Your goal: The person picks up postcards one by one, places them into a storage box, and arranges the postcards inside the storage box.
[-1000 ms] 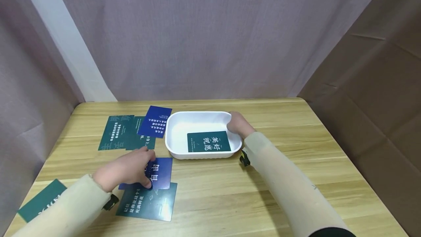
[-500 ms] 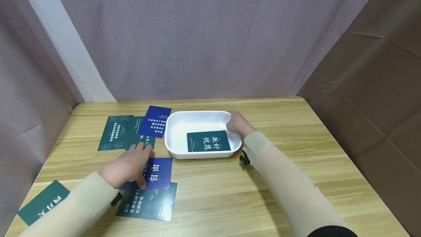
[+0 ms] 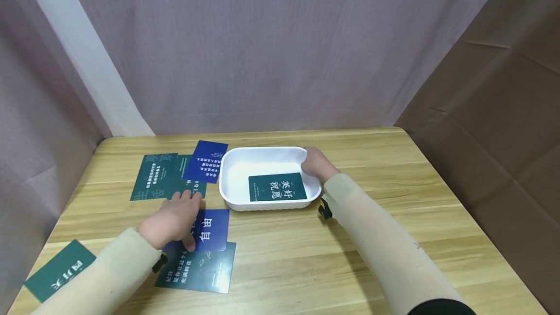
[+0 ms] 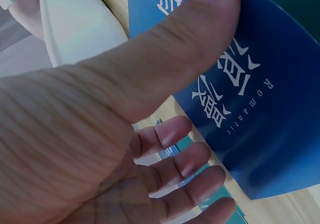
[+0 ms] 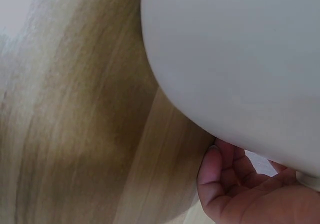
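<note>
My left hand [image 3: 171, 221] lies over a blue card [image 3: 215, 231] with white characters, its fingers stretched out toward the back. In the left wrist view the thumb presses on the face of the blue card [image 4: 280, 119], while the other fingers [image 4: 172, 131] extend loosely past its edge. Partly beneath that card is a dark green card [image 3: 210, 273] with white writing. My right hand [image 3: 318, 164] grips the right end of a white tray [image 3: 262, 206]. Its fingers curl under the tray's rim in the right wrist view. A green card [image 3: 277, 188] lies flat inside the tray.
Behind my left hand, a blue card [image 3: 205, 159] partly overlaps green cards [image 3: 153, 174] left of the tray. Another green card [image 3: 61, 269] sits at the table's left front, partly covered by my left sleeve. Wooden tabletop [image 3: 280, 256] extends in front of the tray.
My left fingers have straightened, and the thumb has drawn back left, uncovering more of the blue card's characters. My right hand and the tray have stayed in place.
</note>
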{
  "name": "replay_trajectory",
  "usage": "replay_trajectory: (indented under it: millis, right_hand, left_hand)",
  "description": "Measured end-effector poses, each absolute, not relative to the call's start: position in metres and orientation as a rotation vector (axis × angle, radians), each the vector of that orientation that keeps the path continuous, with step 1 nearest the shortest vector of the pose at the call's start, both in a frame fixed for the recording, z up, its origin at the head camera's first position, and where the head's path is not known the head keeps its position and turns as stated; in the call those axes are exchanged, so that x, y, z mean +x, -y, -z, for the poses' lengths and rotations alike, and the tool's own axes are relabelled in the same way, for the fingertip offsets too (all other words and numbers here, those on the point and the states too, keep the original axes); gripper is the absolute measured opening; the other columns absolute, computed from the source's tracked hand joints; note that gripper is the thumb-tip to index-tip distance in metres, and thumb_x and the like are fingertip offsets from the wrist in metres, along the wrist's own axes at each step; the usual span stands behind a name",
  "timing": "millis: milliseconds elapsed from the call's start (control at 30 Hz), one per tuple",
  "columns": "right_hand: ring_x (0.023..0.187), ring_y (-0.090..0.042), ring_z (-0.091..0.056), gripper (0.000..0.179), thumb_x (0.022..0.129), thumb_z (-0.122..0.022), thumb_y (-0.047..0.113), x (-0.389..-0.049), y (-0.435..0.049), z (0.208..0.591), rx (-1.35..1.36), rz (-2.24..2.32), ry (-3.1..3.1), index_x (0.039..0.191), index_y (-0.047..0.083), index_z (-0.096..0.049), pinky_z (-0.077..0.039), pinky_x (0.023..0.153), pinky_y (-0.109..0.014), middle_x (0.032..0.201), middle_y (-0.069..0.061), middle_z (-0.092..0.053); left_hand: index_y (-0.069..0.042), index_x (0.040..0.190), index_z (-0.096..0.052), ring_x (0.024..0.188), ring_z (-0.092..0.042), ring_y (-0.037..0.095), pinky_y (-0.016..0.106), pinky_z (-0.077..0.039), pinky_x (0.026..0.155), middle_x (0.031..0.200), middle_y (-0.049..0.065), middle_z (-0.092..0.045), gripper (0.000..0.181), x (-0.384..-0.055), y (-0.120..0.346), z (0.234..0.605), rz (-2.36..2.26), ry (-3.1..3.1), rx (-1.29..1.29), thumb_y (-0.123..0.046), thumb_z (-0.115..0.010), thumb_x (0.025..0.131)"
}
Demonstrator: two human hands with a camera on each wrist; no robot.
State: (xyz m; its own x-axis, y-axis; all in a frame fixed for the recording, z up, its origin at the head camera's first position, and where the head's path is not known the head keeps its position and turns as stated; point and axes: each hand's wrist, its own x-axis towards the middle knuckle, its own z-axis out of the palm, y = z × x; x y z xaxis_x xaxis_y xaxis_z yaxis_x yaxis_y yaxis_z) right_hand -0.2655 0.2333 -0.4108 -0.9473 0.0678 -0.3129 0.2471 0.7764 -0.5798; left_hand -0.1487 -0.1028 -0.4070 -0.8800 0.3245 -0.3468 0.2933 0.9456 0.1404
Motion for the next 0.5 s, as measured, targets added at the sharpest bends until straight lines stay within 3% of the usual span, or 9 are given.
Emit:
replay_trajectory:
  millis: [500]
  right_hand:
    - [0.128,-0.038,-0.043,0.066,0.082,-0.048,-0.012,-0.2691,-0.2347,0.4127,0.245,0.9,-2.709,0.146,-0.002,-0.035,-0.038,0.106,-0.049,0.143,-0.023,-0.042]
  left_hand:
    - [0.002,0.123,-0.048,0.097,-0.043,0.037,0.063,-0.044,0.086,0.108,0.021,-0.047,0.105,-0.1496,0.1014,0.4041,-0.071,-2.722,0.413,-0.033,-0.098,0.038]
